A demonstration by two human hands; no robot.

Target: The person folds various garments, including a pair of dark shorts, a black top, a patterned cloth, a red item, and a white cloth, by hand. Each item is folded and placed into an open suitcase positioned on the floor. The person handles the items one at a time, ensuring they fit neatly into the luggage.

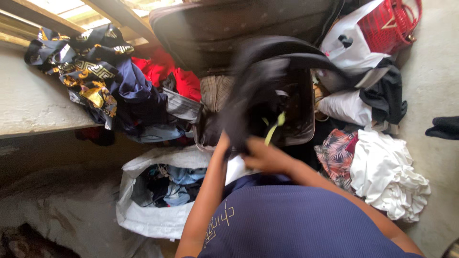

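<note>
Head view: the left hand (224,143) and right hand (263,155) are both clamped on a blurred black garment (258,91), held up at centre over an open suitcase (301,119). A white bag (143,215) of clothes sits at 8 o'clock, crumpled white cloth (387,181) at 4 o'clock.

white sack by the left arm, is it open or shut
Open: the white sack gapes at its mouth, with blue and dark clothes showing inside.
</note>
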